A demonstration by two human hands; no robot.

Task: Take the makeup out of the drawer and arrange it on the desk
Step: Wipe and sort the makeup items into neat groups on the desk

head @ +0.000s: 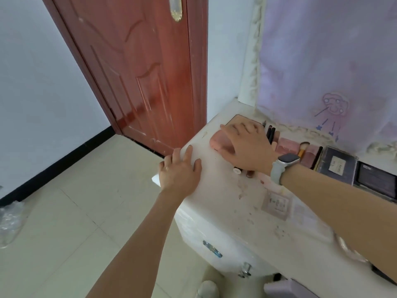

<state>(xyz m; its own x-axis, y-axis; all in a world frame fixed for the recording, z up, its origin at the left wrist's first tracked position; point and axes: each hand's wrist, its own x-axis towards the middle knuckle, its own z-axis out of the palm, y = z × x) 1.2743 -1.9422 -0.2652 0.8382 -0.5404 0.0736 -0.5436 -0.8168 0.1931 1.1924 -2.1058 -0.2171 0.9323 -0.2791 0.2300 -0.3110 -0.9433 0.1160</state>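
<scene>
Makeup (305, 151) lies in a row just right of our right hand (247, 145), which rests flat on a pink case (221, 143), while our left hand (179, 172) spreads open on the desk (225, 190) corner, so sliding could knock pencils (271, 134) askew.

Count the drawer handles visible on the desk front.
2: one bluish handle on the upper drawer front, and one silver handle lower and to its right. Others may be hidden past the frame edge.

A white desk (217, 190) is seen; pink pouch (219, 143), pencils (271, 134), brush (302, 149) and dark palettes (337, 166) are laid along its far edge.
</scene>
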